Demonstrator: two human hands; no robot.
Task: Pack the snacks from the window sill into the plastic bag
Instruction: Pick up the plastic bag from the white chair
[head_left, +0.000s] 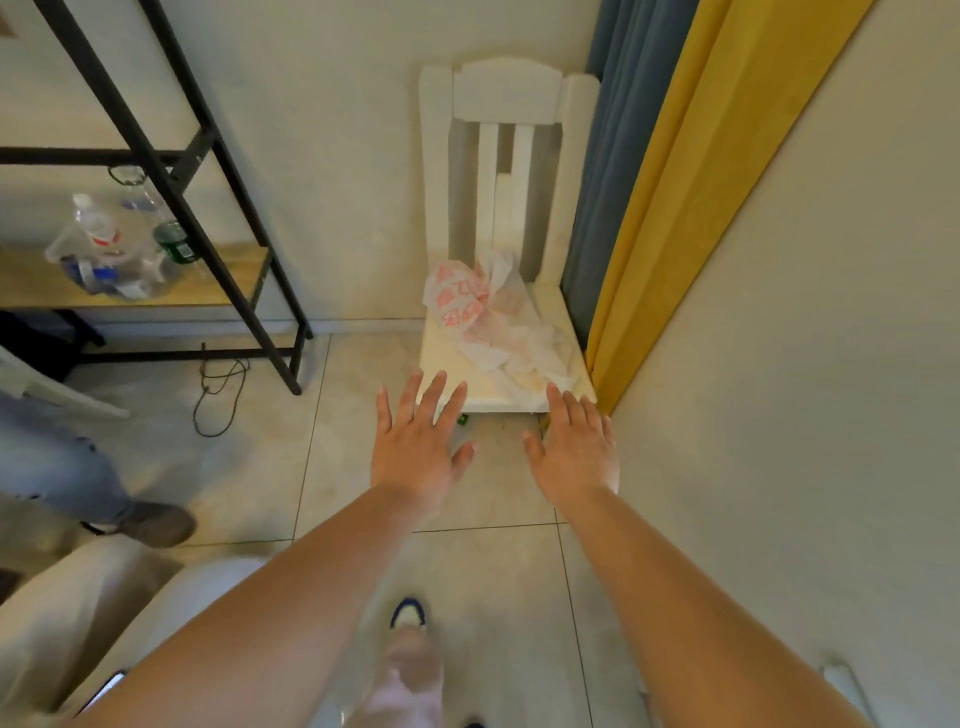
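Both hands out, palms down, fingers spread, holding nothing: left hand (415, 447), right hand (576, 447). Plastic bag (488, 317) crumpled on white chair (498, 156) seat, just beyond fingertips, untouched

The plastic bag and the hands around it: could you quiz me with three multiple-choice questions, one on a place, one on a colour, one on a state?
1. Where does the plastic bag lie?
A. on the white chair
B. on the floor
C. on the shelf

2. What colour is the print on the bag?
A. green
B. red
C. black

3. How are the left hand and right hand?
A. both clenched
B. one holds the bag
C. both open, empty

Answers: 1 A, the bag rests on the seat. 2 B, red lettering on white. 3 C, fingers spread, short of the bag.
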